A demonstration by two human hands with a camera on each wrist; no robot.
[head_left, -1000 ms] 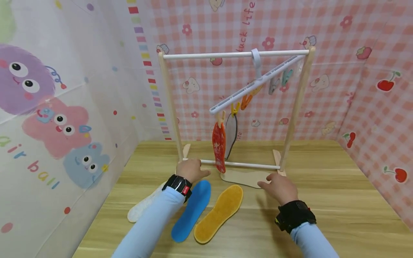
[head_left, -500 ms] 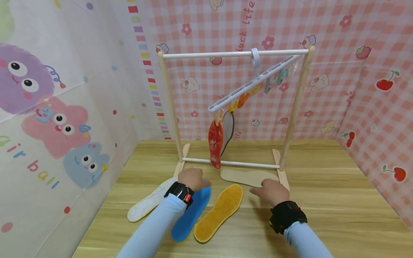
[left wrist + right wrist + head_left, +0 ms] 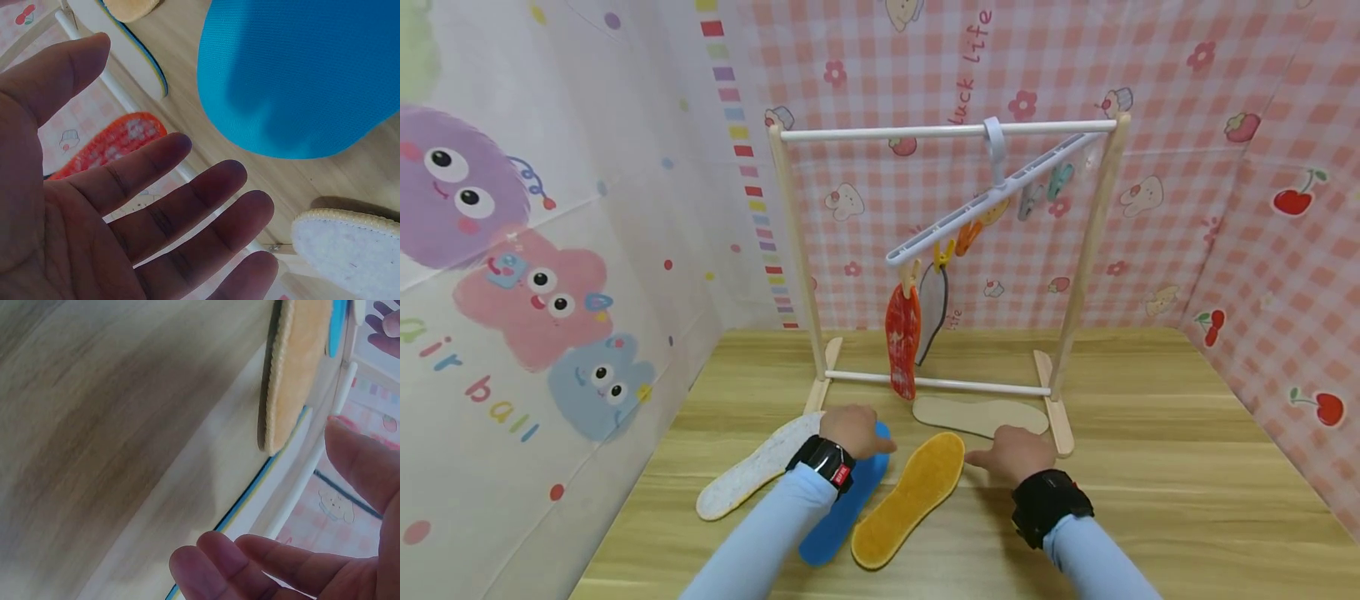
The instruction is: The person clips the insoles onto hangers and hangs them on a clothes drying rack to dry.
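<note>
My left hand hovers over the upper end of a blue insole, its fingers spread and holding nothing in the left wrist view. Just right of the toe end of a fuzzy yellow insole is my right hand, fingers loosely bent with nothing between them. Behind that hand a beige insole lies flat. A white insole with a yellowish edge lies left of the blue one, partly hidden by my left hand. The left wrist view shows the hand's shadow on the blue insole.
A wooden rack with white bars stands at the back. From it hangs a tilted white hanger with several clothespins. A red insole and a grey dark-edged insole hang clipped at its near end.
Both hands have drawn back toward the person. The left came over the blue insole; the right shifted left from the beige insole toward the yellow one. The hanging red insole has swung slightly.
</note>
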